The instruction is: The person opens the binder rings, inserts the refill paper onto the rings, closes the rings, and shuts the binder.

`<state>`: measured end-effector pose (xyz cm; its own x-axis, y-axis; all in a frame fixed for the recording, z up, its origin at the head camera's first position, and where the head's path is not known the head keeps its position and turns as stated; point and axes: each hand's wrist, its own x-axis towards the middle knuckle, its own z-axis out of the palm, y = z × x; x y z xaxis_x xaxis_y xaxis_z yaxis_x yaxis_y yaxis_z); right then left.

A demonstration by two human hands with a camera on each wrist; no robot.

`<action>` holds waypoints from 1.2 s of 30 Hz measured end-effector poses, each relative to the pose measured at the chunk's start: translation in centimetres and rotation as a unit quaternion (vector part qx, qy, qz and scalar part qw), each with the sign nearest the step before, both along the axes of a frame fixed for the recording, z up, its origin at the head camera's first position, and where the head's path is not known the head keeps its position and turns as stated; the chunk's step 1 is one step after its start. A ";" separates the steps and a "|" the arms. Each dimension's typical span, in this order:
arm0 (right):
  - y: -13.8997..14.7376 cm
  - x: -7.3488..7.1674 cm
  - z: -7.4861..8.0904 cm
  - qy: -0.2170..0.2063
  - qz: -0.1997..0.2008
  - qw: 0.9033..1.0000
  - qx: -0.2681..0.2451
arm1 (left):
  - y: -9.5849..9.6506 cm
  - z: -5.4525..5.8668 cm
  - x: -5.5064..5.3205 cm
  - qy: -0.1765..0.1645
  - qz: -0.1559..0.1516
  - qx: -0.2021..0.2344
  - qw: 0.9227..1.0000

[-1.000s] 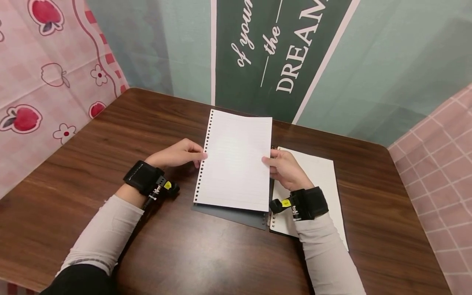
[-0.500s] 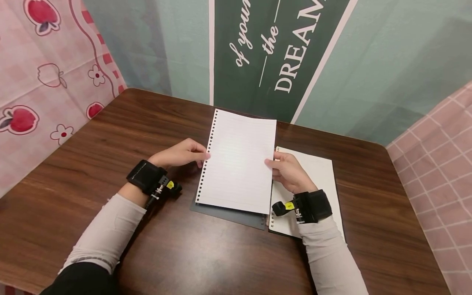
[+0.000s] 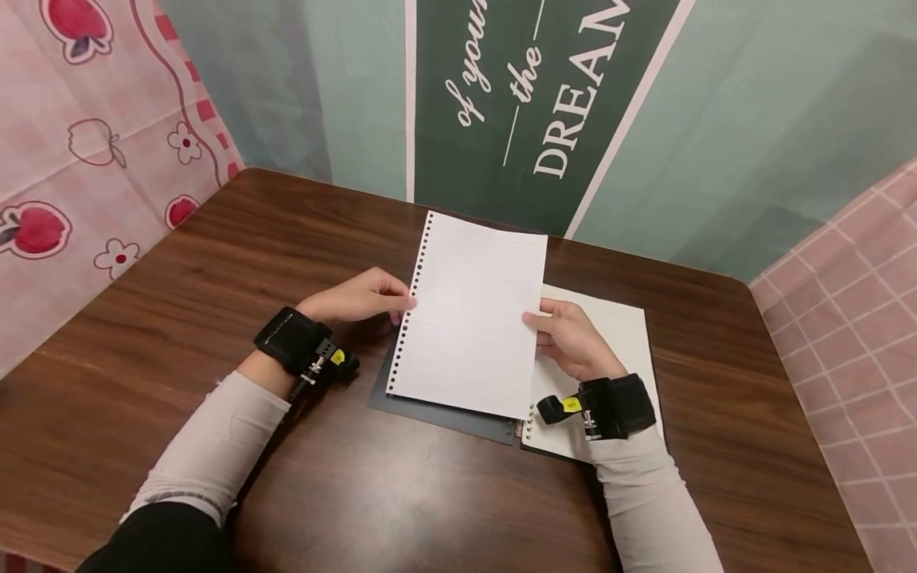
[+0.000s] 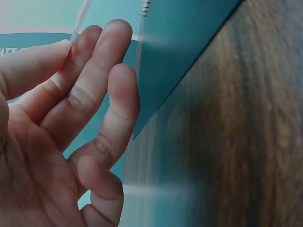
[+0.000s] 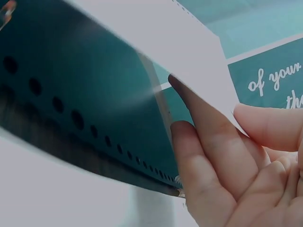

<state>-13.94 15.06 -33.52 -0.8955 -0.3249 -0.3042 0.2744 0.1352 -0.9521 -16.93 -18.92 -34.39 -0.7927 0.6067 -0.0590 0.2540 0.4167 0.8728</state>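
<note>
In the head view, the left hand and right hand pinched a white, hole-punched paper sheet above the dark grey cover of an open ring-bound notebook: seemingly loose, not yet set down, hiding much of the spine. Brown wooden tabletop showed in the left-wrist view, the cover's holes in the right-wrist view.

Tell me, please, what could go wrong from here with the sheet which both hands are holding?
1. The left hand pinches the sheet at its row of holes, so a hard pull might tear it there.
2. The right hand holds only the opposite edge, so the sheet could bend or slip if either grip loosens.
3. The sheet hides much of the dark cover beneath, so it may catch on the rings if lowered unseen.
</note>
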 end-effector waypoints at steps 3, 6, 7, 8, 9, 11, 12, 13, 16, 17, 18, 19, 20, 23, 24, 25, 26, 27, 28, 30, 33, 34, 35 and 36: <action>0.3 0.0 0.0 0.000 0.001 1.000 0.002 | 0.2 0.0 -0.1 -0.001 -0.002 0.000 1.000; 0.5 0.1 0.0 -0.002 0.001 1.000 0.003 | 0.4 -0.1 -0.1 -0.001 -0.007 0.000 1.000; 0.6 0.1 0.0 -0.003 -0.001 1.000 0.004 | 0.5 -0.1 -0.1 0.000 -0.008 0.000 1.000; 0.7 0.2 0.0 -0.005 -0.003 1.000 0.004 | 0.5 -0.1 -0.2 0.000 -0.011 0.000 1.000; 0.7 0.2 0.0 -0.006 -0.005 1.000 0.005 | 0.6 -0.1 -0.2 0.000 -0.013 0.001 1.000; 0.9 0.2 0.0 -0.006 -0.008 1.000 0.006 | 0.8 -0.1 -0.2 -0.001 -0.014 0.001 1.000; 0.9 0.2 0.0 -0.007 -0.010 1.000 0.006 | 0.9 -0.1 -0.2 -0.002 -0.015 0.001 1.000; 1.0 0.3 -0.1 -0.007 -0.010 1.000 0.006 | 1.0 -0.1 -0.2 -0.002 -0.016 0.000 1.000; 1.2 0.4 -0.1 -0.006 -0.010 1.000 0.009 | 1.2 0.0 -0.3 -0.002 -0.020 -0.001 1.000; 1.3 0.4 -0.1 -0.005 -0.010 1.000 0.010 | 1.3 0.0 -0.3 -0.002 -0.022 -0.001 1.000; 1.4 0.5 -0.1 -0.005 -0.010 1.000 0.012 | 1.4 0.0 -0.3 -0.001 -0.024 0.000 1.000; 1.5 0.5 -0.2 -0.005 -0.011 1.000 0.013 | 1.5 0.0 -0.3 -0.001 -0.025 0.000 1.000; 1.6 0.6 -0.2 -0.006 -0.011 1.000 0.015 | 1.6 -0.1 -0.3 -0.001 -0.027 0.002 1.000; 1.8 0.7 -0.1 -0.009 -0.013 1.000 0.017 | 1.9 -0.1 -0.3 -0.003 -0.029 0.003 1.000; 1.8 0.7 -0.1 -0.010 -0.015 1.000 0.018 | 2.0 -0.1 -0.3 -0.003 -0.029 0.003 1.000; 1.9 0.7 -0.1 -0.011 -0.016 1.000 0.018 | 2.0 -0.1 -0.3 -0.004 -0.029 0.002 1.000; 2.0 0.8 -0.1 -0.011 -0.016 1.000 0.019 | 2.1 0.0 -0.3 -0.004 -0.029 0.001 1.000; 2.1 0.8 -0.1 -0.011 -0.017 1.000 0.020 | 2.2 0.0 -0.3 -0.004 -0.029 0.000 1.000; 2.2 0.8 -0.1 -0.011 -0.017 1.000 0.021 | 2.3 0.0 -0.3 -0.003 -0.029 -0.001 1.000; 2.3 0.9 -0.1 -0.012 -0.018 0.999 0.023 | 2.5 0.1 -0.2 -0.002 -0.029 -0.004 1.000; 2.6 1.1 0.0 -0.014 -0.019 0.999 0.022 | 2.7 0.2 -0.1 -0.002 -0.032 -0.003 0.999; 2.7 1.1 0.0 -0.015 -0.020 0.999 0.020 | 2.8 0.2 -0.1 -0.001 -0.032 -0.003 0.999; 2.8 1.1 0.0 -0.015 -0.022 0.999 0.019 | 2.9 0.3 -0.1 -0.001 -0.032 -0.002 0.999; 2.8 1.1 0.0 -0.016 -0.023 0.999 0.018 | 2.9 0.3 0.0 -0.002 -0.033 -0.001 0.999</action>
